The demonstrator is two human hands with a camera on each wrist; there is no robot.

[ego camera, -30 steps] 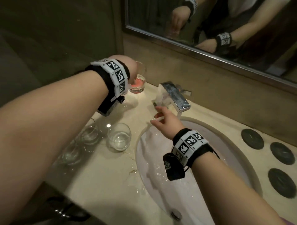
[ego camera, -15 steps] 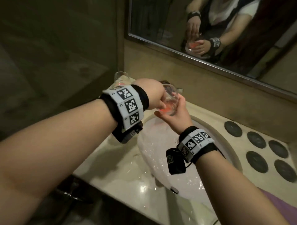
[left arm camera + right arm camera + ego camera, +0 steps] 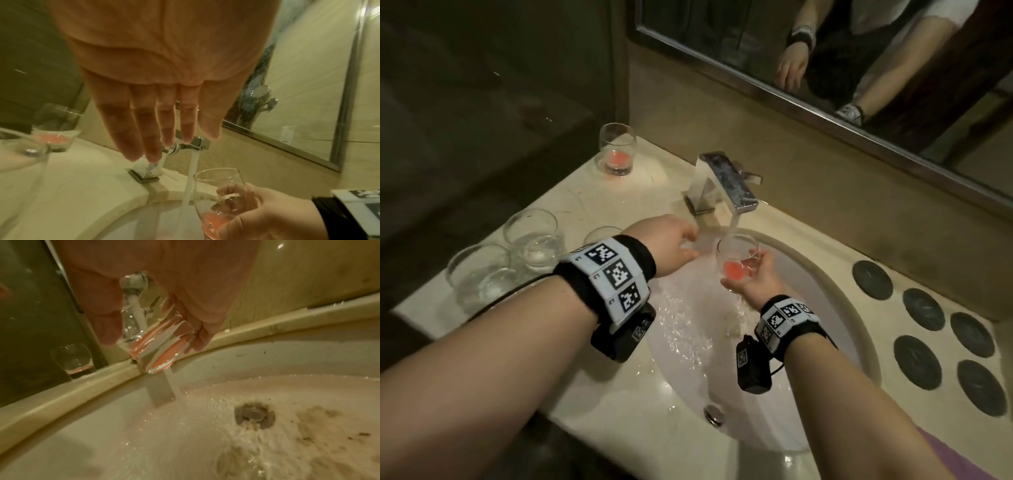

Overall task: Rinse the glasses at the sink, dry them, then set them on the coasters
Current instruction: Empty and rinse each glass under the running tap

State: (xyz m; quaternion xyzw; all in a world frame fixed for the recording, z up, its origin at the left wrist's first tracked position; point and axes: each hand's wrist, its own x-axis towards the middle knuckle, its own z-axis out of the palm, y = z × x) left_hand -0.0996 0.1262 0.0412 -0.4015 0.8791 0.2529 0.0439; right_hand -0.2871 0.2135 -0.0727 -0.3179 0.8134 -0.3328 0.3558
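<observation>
The right hand (image 3: 751, 274) is wrapped around a clear stemless glass with a pink-red residue in its bottom (image 3: 736, 260), fingers curled over the far side and the palm under the base. The glass is held tilted over the white oval sink basin (image 3: 825, 308), right beside the stream of water (image 3: 734, 224) falling from the square chrome faucet (image 3: 726, 181); from the left wrist view the stream runs down just along the glass's near wall, and I cannot tell whether any goes inside. Water splashes across the basin floor around the round metal drain (image 3: 254, 416).

The left hand (image 3: 671, 248) is empty, its fingers (image 3: 148, 129) straight and together, hovering palm down over the rim of the basin just left of the stream and in front of the faucet base.

Out on the beige stone counter (image 3: 524, 342), a second clear glass with pink residue (image 3: 617, 149) stands upright at the back left corner. Three clear clean-looking glasses (image 3: 532, 240) sit grouped on the left side, partly behind the left wrist. On the right side of the counter lie six round dark coasters (image 3: 924, 308), all bare. A framed wall mirror (image 3: 825, 51) hangs above, showing the person's arms.
</observation>
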